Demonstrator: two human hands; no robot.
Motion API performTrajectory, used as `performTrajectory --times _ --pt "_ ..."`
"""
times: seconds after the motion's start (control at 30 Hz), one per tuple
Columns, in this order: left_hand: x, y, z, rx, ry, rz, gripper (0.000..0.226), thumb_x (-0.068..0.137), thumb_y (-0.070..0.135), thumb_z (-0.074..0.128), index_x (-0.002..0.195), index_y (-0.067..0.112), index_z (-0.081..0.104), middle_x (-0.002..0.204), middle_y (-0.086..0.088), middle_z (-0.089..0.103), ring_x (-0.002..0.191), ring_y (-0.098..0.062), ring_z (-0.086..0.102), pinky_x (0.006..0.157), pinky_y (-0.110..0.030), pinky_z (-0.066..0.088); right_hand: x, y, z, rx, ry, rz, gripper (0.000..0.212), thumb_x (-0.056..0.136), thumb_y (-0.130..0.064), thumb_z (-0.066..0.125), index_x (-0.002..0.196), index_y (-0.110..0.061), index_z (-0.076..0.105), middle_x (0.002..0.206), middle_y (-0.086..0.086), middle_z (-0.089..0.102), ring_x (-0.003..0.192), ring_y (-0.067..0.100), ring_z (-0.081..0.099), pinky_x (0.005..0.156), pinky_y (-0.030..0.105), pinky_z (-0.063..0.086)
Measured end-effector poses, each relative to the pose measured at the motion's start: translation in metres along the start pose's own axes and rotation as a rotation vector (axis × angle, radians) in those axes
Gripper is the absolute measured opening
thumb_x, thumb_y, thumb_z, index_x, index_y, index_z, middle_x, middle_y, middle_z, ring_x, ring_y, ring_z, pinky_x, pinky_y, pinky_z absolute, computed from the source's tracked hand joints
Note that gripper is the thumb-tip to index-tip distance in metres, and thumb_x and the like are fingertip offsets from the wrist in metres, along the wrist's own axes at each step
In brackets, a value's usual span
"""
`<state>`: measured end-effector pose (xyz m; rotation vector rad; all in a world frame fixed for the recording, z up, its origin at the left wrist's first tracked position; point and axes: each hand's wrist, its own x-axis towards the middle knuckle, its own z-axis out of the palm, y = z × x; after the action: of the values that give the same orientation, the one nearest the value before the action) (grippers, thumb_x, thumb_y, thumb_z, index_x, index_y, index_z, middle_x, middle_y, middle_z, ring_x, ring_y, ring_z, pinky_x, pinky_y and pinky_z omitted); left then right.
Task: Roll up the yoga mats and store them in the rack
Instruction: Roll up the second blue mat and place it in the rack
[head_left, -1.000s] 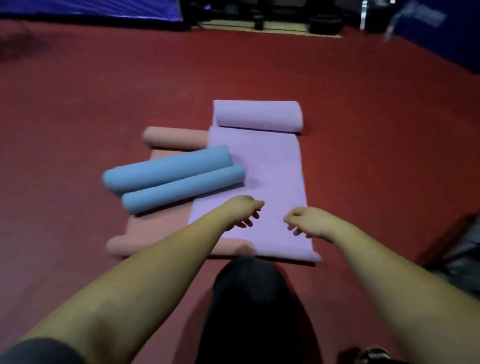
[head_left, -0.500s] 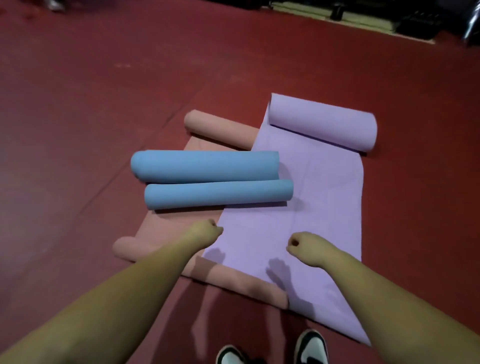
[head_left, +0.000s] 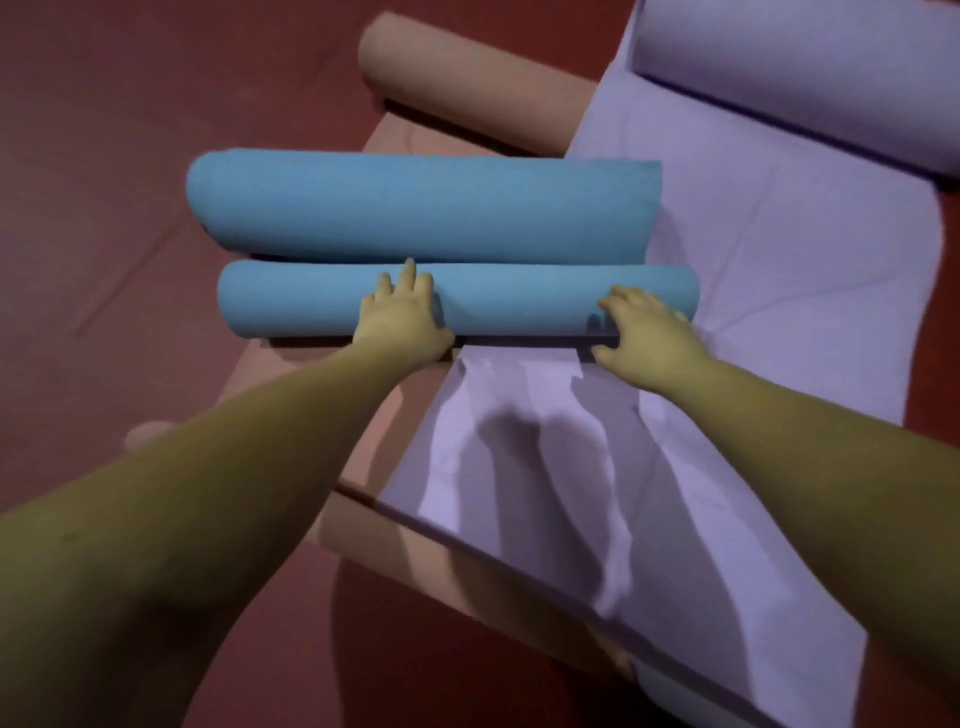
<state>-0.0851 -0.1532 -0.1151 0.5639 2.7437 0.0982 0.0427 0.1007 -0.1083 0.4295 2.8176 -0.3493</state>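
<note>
Two blue rolls lie side by side on the floor (head_left: 104, 156), partly on a pink mat (head_left: 395, 415) and partly on a purple mat (head_left: 779, 291). The left hand (head_left: 402, 322) lies on top of the near blue roll (head_left: 311, 304) with its fingers straight. The right hand (head_left: 644, 332) holds the same roll close to its right end, with fingers curled over the top and the thumb low at the front. The far blue roll (head_left: 415, 208) is fatter and touches the near one.

The roll looks soft, squishy and light. It could come loose if held at one end only. I think it is best to hold it with both hands spread apart, wrapped well round it, so it stays tight. No rack is in view.
</note>
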Motion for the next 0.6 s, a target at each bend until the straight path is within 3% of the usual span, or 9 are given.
performTrajectory --times 0.07,0.13,0.2,0.23,0.3,0.37,0.43,0.5,0.6 --pt "0.011 -0.011 0.001 0.068 -0.033 -0.023 0.081 0.085 0.054 0.059 0.149 0.017 0.026 0.165 -0.004 0.011 0.140 -0.037 0.026 0.107 -0.047 0.027 0.026 -0.012 -0.001 0.007 0.012 -0.021 0.076 0.082 -0.039 0.069 0.148 -0.020 0.037 0.161 0.005 0.023 0.146 0.024 0.024 0.113 0.046 0.026" --pt "0.015 -0.022 0.003 0.134 -0.090 -0.051 0.095 0.084 0.069 0.053 0.156 0.020 0.014 0.163 -0.003 0.018 0.140 -0.036 0.025 0.108 -0.047 0.025 0.044 -0.020 -0.002 -0.042 -0.003 -0.015 0.088 0.080 -0.047 0.069 0.153 -0.024 0.026 0.163 0.006 0.017 0.146 0.024 0.024 0.112 0.046 0.023" --pt "0.012 -0.030 0.007 0.197 -0.165 -0.056 0.101 0.082 0.079 0.045 0.158 0.022 0.010 0.156 -0.007 0.031 0.140 -0.036 0.026 0.110 -0.047 0.023 0.049 -0.021 0.001 -0.138 -0.068 0.034 0.100 0.079 -0.058 0.067 0.156 -0.027 0.012 0.158 0.010 0.028 0.139 0.029 0.036 0.109 0.046 0.024" --pt "0.008 -0.031 0.010 0.241 -0.194 -0.036 0.098 0.081 0.083 0.040 0.156 0.024 0.018 0.150 -0.010 0.037 0.138 -0.035 0.029 0.110 -0.047 0.024 0.045 -0.020 0.004 -0.201 -0.110 0.054 0.102 0.078 -0.065 0.064 0.156 -0.027 0.011 0.150 0.011 0.040 0.133 0.031 0.042 0.107 0.046 0.026" --pt "-0.005 -0.029 0.018 0.329 -0.198 0.043 0.087 0.080 0.086 0.034 0.140 0.024 0.048 0.134 -0.012 0.044 0.127 -0.034 0.035 0.104 -0.046 0.028 0.030 -0.018 0.020 -0.368 -0.195 0.017 0.092 0.077 -0.078 0.053 0.150 -0.027 0.033 0.132 0.008 0.054 0.124 0.031 0.046 0.102 0.044 0.027" --pt "-0.016 -0.028 0.028 0.326 -0.169 0.151 0.081 0.080 0.085 0.038 0.120 0.018 0.062 0.123 -0.010 0.045 0.119 -0.033 0.039 0.099 -0.044 0.031 0.009 -0.014 0.043 -0.418 -0.262 -0.074 0.079 0.075 -0.084 0.048 0.127 -0.025 0.059 0.123 0.005 0.053 0.119 0.028 0.043 0.097 0.042 0.029" --pt "-0.029 -0.030 0.037 0.208 -0.275 0.175 0.078 0.073 0.082 0.056 0.111 0.015 0.051 0.116 -0.006 0.044 0.111 -0.032 0.049 0.090 -0.042 0.039 -0.014 -0.004 0.067 -0.267 -0.312 -0.105 0.069 0.075 -0.076 0.059 0.115 -0.020 0.060 0.118 0.005 0.052 0.114 0.027 0.047 0.093 0.039 0.036" --pt "-0.044 -0.035 0.042 0.148 -0.391 0.151 0.073 0.073 0.072 0.070 0.107 0.017 0.035 0.112 -0.002 0.045 0.100 -0.032 0.056 0.079 -0.040 0.043 -0.035 0.006 0.084 -0.058 -0.303 -0.081 0.048 0.084 -0.053 0.066 0.112 -0.015 0.057 0.116 0.008 0.055 0.110 0.031 0.054 0.088 0.038 0.045" --pt "-0.064 -0.041 0.038 0.170 -0.218 0.134 0.040 0.096 0.035 0.059 0.120 0.011 0.037 0.116 -0.014 0.058 0.101 -0.038 0.058 0.076 -0.042 0.042 -0.057 0.010 0.078 0.085 -0.077 -0.035 0.019 0.094 -0.028 0.059 0.105 -0.013 0.062 0.109 0.009 0.061 0.105 0.032 0.056 0.080 0.040 0.048"
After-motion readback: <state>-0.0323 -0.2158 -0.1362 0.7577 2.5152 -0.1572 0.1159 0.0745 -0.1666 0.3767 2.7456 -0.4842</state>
